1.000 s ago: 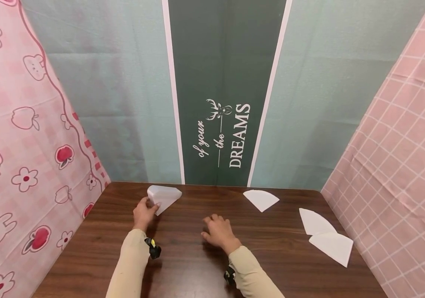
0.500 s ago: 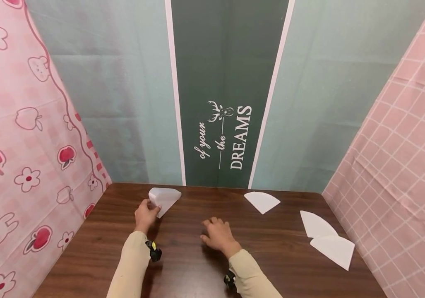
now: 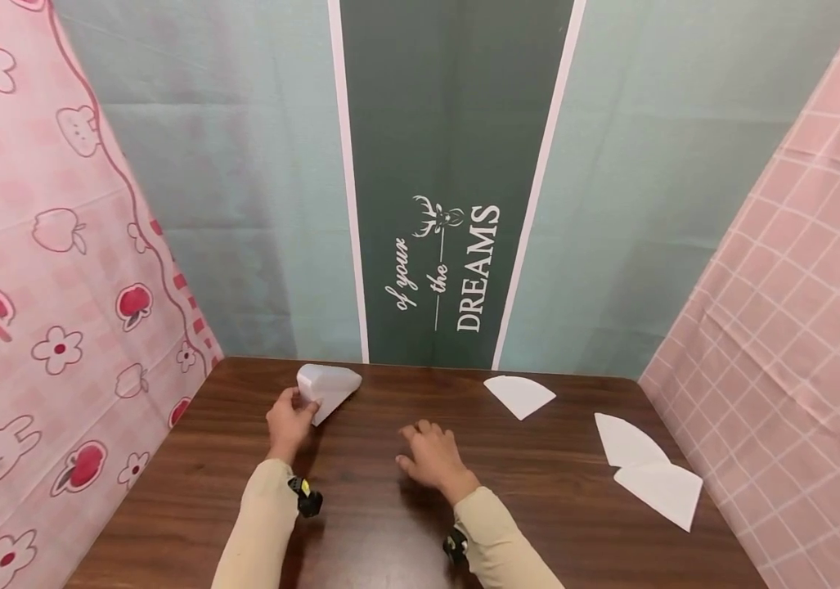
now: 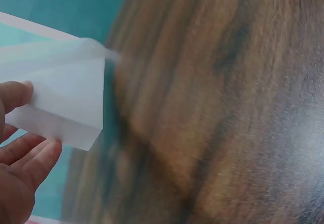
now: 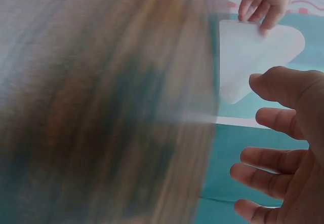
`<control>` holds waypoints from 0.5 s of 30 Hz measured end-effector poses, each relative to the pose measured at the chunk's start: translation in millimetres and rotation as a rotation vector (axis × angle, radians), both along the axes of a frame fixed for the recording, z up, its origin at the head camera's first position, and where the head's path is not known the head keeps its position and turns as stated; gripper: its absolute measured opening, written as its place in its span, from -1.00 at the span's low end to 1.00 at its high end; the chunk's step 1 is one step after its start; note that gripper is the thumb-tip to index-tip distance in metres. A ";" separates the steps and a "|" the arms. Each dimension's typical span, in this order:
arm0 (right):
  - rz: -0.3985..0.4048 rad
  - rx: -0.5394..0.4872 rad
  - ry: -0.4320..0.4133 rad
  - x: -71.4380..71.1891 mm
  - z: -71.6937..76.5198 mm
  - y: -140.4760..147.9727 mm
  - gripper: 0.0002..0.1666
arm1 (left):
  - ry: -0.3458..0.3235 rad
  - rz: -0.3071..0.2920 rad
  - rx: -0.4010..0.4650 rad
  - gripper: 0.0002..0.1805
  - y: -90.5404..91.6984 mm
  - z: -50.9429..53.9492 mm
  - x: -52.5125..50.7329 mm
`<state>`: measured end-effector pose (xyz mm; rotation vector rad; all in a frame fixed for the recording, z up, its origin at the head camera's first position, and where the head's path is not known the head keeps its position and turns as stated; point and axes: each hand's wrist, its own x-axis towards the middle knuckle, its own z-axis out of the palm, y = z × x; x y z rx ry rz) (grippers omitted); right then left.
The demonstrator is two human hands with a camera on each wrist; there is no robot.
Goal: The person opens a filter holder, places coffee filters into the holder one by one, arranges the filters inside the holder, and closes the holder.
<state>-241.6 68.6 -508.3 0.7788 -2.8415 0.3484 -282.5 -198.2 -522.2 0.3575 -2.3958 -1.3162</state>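
The left hand (image 3: 290, 419) pinches a white wedge-shaped piece (image 3: 331, 388) near the far left corner of the worktop (image 3: 361, 507), its thumb (image 4: 16, 95) laid against one broad face and its fingertips (image 4: 50, 150) against the thick lower side. The piece has a rounded edge at the back and narrows toward the person; whether it touches the wood or is held just above it, I cannot tell. The right hand (image 3: 434, 458) is over the middle of the worktop, palm down, its fingers spread and slightly bent, with the wedge-shaped piece well apart to its left. On the right side lie three flat white fan-shaped sheets: one sheet (image 3: 519, 397) near the back edge, a second sheet (image 3: 626, 440) farther right, and a third sheet (image 3: 662, 491) meeting the second at its near edge. Both arms wear cream sleeves (image 3: 258, 515), each with a small black camera (image 3: 307, 497) at the wrist. Behind the worktop hangs a blue-green cloth (image 3: 213, 180) with a dark green band (image 3: 452, 106) lettered in white; a pink cloth (image 3: 103, 262) with apples and rabbits hangs at left, a pink checked cloth (image 3: 780, 311) at right.
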 end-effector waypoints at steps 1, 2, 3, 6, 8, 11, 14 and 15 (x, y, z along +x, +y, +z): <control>0.002 -0.005 0.008 -0.4 3.2 -0.1 -0.55 | 0.030 0.009 0.001 -0.57 0.0 1.8 0.7; 0.003 -0.012 0.013 -0.6 6.6 -0.1 -0.55 | 0.058 0.015 0.004 -0.58 -0.3 4.3 1.6; 0.003 -0.017 0.020 -1.4 9.3 0.0 -0.55 | 0.084 0.017 0.000 -0.58 -0.6 7.0 2.6; 0.003 -0.023 0.022 -2.9 17.3 0.3 -0.54 | 0.134 0.023 -0.003 -0.60 -1.4 15.0 5.0; 0.002 -0.023 0.020 -4.1 19.9 0.3 -0.54 | 0.140 0.021 -0.004 -0.59 -1.0 19.1 6.0; -0.002 -0.021 0.010 -5.0 21.3 0.2 -0.53 | 0.132 0.016 0.005 -0.58 1.0 22.0 6.3; -0.005 -0.017 0.009 -5.3 21.2 -0.2 -0.53 | 0.128 0.011 0.004 -0.57 2.7 24.8 6.2; -0.005 -0.017 0.011 -5.1 21.3 -0.3 -0.53 | 0.132 0.010 0.001 -0.57 3.1 25.7 6.5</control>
